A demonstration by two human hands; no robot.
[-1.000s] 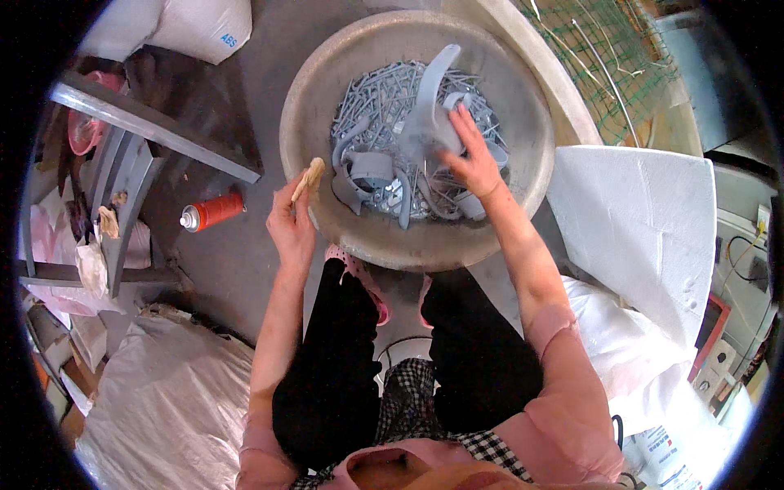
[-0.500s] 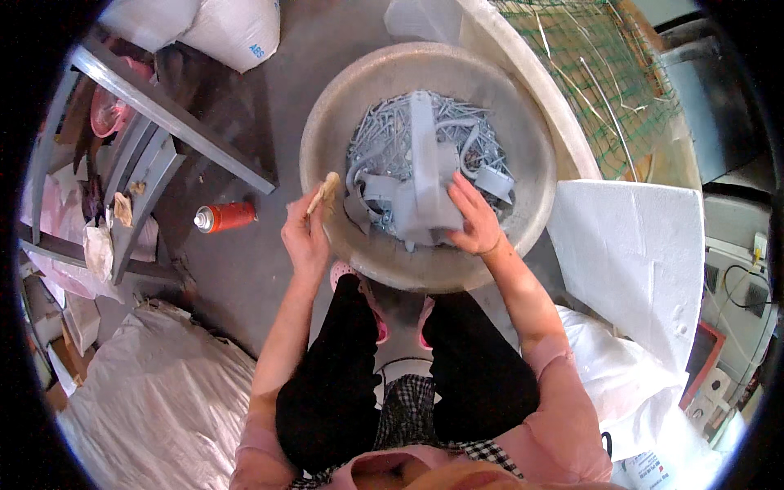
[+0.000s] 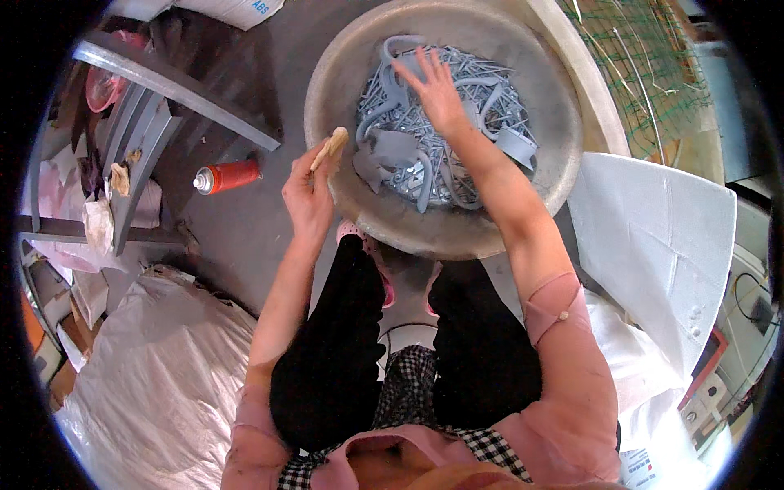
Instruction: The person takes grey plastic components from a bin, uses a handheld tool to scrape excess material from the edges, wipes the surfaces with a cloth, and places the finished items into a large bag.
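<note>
My left hand [image 3: 309, 194] is at the left rim of a large round tub [image 3: 331, 77]. It pinches a flat, pale tan piece, perhaps a folded rag [image 3: 330, 150]; its exact kind is unclear. Over the tub's contents reaches my right hand [image 3: 438, 96], fingers spread and nothing visible in its grasp. Beside its fingertips, toward the far side, lies a looped grey part [image 3: 398, 47]. Many thin grey, nail-like sticks [image 3: 500, 82] fill the tub. Among them lie larger curved grey parts, including a wide one [image 3: 394, 149] at the near left and another [image 3: 516, 147] at the right.
A red spray can [image 3: 229, 177] lies on the floor left of the tub, near a grey metal frame [image 3: 175, 90]. At right stands a white foam board [image 3: 653, 237]. A silvery sheet [image 3: 163, 351] covers something lower left. Green netting [image 3: 645, 73] is at the far right.
My right hand has moved from the tub's near right to its far side and opened out. The long grey part it touched no longer stands up there. My left hand keeps its tan piece.
</note>
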